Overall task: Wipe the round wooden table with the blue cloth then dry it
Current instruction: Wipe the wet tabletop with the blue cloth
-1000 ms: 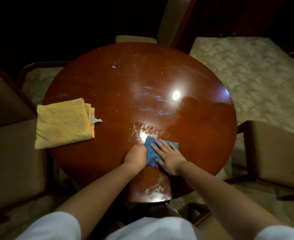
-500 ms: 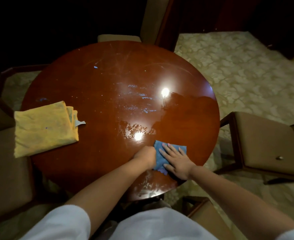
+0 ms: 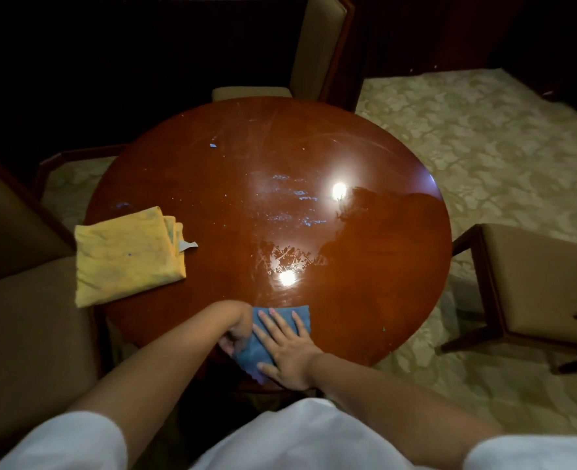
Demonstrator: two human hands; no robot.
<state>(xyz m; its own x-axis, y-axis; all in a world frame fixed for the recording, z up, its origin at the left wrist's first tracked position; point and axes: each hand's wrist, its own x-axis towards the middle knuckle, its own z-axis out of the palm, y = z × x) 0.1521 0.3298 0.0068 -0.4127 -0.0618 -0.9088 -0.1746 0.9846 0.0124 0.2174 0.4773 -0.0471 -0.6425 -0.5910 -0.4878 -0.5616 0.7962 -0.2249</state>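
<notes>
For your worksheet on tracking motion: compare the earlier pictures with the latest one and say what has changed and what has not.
The blue cloth and both hands slid toward the person, to the table's near edge. The left hand still grips the cloth's side; the right hand still presses flat on it. The yellow cloth stayed folded at the left edge.
</notes>
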